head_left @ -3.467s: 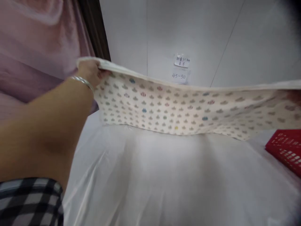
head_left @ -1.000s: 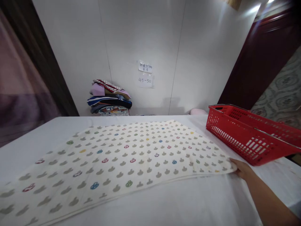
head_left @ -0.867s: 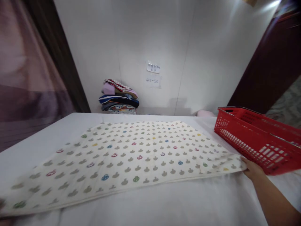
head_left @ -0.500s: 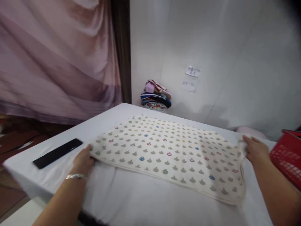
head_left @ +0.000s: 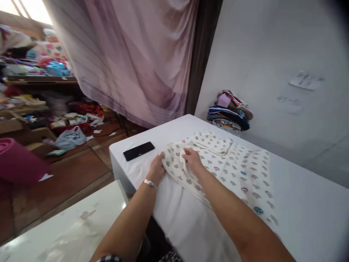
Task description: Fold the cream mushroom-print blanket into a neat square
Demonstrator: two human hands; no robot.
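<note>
A white cloth (head_left: 226,163) printed with small grey and coloured mushroom-like shapes lies on the white-covered table (head_left: 297,193), its right part folded over towards the left. My left hand (head_left: 157,168) pinches the cloth's near left corner, with the fingertips partly hidden by the fabric. Just to the right of it, my right hand (head_left: 193,159) is closed on the edge of the folded-over layer. That layer is slightly raised and curved between the two hands. Behind my right forearm, part of the cloth is hidden.
A black phone (head_left: 139,151) lies on the table left of the cloth. Folded textiles (head_left: 230,112) are stacked beyond the far edge, by the wall. A white surface (head_left: 68,225) stands lower left. Boxes, bags and a pink roll (head_left: 20,160) are on the floor.
My right hand has carried the cloth's right edge leftwards, close to my left hand, so the cloth is now doubled over. My left hand stays at its corner. The view has turned left.
</note>
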